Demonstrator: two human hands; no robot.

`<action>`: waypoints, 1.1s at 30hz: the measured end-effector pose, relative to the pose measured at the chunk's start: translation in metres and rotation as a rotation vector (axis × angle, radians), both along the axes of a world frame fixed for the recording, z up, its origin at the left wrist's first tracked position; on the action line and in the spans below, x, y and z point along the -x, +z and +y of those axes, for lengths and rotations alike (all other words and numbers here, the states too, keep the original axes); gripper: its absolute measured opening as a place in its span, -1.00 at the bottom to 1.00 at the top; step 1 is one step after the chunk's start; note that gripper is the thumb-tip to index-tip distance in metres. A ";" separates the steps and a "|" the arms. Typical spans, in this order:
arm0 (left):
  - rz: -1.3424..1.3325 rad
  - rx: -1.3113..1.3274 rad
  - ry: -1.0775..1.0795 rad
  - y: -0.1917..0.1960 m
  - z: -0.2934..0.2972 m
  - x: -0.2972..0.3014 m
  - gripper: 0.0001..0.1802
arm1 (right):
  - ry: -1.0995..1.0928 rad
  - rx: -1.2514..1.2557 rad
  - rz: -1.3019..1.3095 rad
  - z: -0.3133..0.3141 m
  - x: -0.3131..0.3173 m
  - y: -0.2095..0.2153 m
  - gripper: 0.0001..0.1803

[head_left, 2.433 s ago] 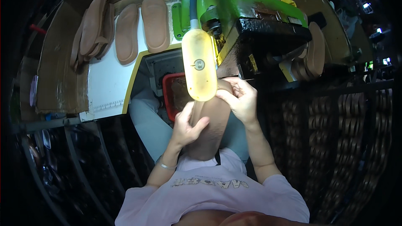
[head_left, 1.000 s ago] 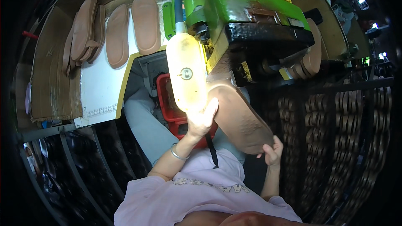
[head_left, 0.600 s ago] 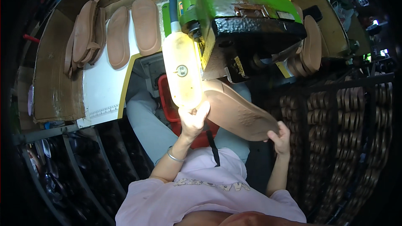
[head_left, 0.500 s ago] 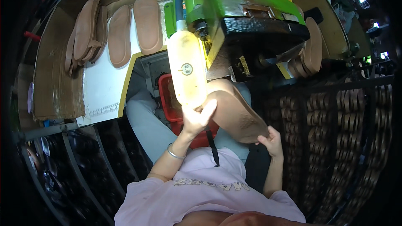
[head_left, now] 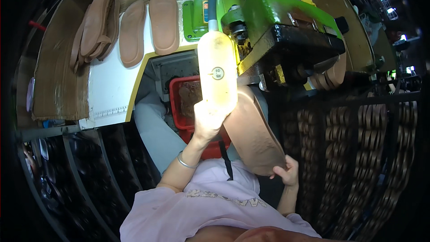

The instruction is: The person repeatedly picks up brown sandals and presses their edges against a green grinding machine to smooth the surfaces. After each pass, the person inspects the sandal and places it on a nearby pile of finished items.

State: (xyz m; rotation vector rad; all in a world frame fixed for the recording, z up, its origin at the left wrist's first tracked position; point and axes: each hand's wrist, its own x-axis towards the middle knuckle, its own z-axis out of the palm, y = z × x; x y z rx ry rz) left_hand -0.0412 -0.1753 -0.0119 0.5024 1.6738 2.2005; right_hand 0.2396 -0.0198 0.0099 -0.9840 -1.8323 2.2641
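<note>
Both my hands hold one brown shoe sole (head_left: pixel 253 132) in front of a green machine (head_left: pixel 264 13). My left hand (head_left: pixel 208 121) grips the sole's upper end, right under the machine's glowing yellowish lamp (head_left: pixel 218 74). My right hand (head_left: pixel 289 172) clasps the sole's lower end, near my chest. The sole slants down to the right with its rough brown face toward me. Its top end reaches the machine's dark head (head_left: pixel 295 56).
Several brown soles (head_left: pixel 130 27) lie on the white worktop (head_left: pixel 109 89) at the left. A red plastic basket (head_left: pixel 183 103) sits below the machine by my legs. Racks of stacked soles (head_left: pixel 354 139) fill the right side. Dark shelving (head_left: pixel 76 166) runs at the lower left.
The sole has swung from held flat against the lamp to slanting down to the right. My right hand dropped from its top edge to its lower end; my left hand stayed near the lamp.
</note>
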 end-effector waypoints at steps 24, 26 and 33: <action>-0.086 0.055 -0.290 0.004 -0.044 -0.042 -0.27 | -0.271 0.169 0.175 -0.031 -0.044 -0.065 -0.74; -0.082 0.059 -0.233 0.002 -0.038 -0.053 -0.35 | -0.290 0.197 0.207 -0.039 -0.057 -0.067 -0.73; -0.094 0.124 -0.153 0.002 -0.026 -0.079 -0.41 | -0.334 0.291 0.299 -0.060 -0.084 -0.074 -0.72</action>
